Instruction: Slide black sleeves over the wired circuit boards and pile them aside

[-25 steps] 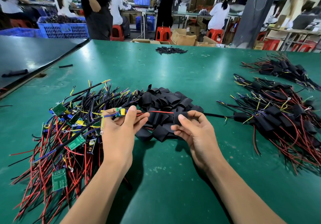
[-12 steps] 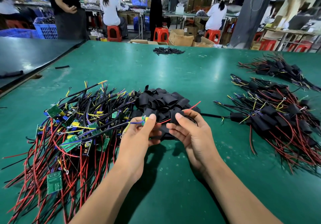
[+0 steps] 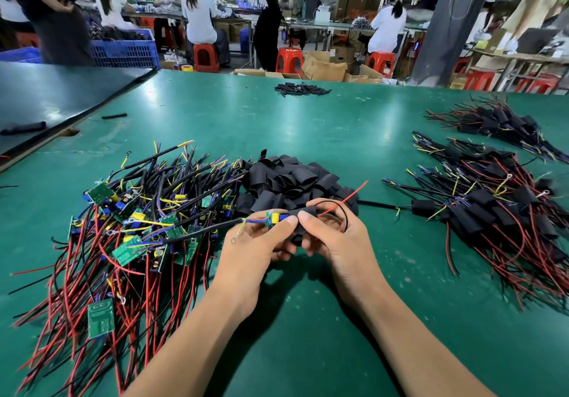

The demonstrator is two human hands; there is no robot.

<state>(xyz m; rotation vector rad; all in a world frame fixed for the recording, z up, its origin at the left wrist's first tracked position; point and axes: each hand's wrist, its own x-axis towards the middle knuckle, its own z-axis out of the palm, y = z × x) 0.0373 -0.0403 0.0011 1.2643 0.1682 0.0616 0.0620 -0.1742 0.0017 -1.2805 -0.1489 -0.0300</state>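
Head view: my left hand (image 3: 255, 252) pinches the wired circuit board (image 3: 275, 218), thumb curled on top. My right hand (image 3: 335, 242) clamps thumb and fingers on the black sleeve (image 3: 304, 213), which meets the board's end under my thumbs; red and black wires poke out toward 1 o'clock. The heap of loose sleeves (image 3: 292, 181) sits just beyond at 12, bare boards (image 3: 138, 227) sprawl at 9, and the finished pile (image 3: 498, 211) lies at 3, well apart. The green table (image 3: 308, 125) runs open past the heap to its far edge, and at 6 between my forearms.
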